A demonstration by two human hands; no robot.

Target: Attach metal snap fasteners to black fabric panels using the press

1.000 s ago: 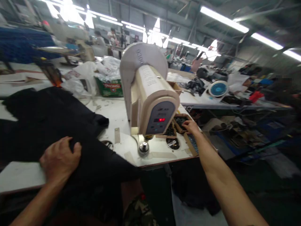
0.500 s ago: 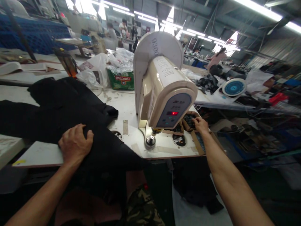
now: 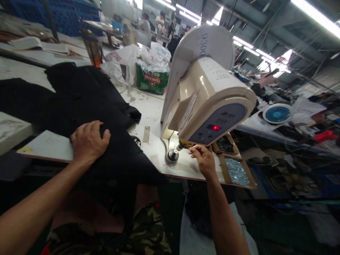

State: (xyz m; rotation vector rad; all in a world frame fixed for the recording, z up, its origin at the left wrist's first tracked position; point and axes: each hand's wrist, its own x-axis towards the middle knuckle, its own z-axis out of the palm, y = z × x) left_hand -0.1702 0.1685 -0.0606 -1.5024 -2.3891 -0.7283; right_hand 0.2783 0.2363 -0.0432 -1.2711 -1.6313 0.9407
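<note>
My left hand (image 3: 89,142) lies flat on a black cloth piece (image 3: 119,152), thumb apart from the fingers. The cloth spreads over the left of the white table (image 3: 148,113), one corner hanging at the front edge. A cream snap-press machine (image 3: 212,81) with a red-lit display stands at the middle. My right hand (image 3: 204,161) is pinched just right of its round metal lower die (image 3: 172,155), below the machine head. Thumb and fingertips are together; whatever they hold is too small to make out. The upper die sits right above the lower one.
Right of the machine are a cardboard box of shiny small metal parts (image 3: 236,171) and a box of dark small parts (image 3: 225,144). Behind stand a green carton (image 3: 152,79) with plastic bags and a blue-and-white fan (image 3: 278,113). People sit farther back.
My right hand has moved left from the box of dark parts to beside the lower die, fingertips pinched. My left hand stays on the black cloth. The view has turned slightly.
</note>
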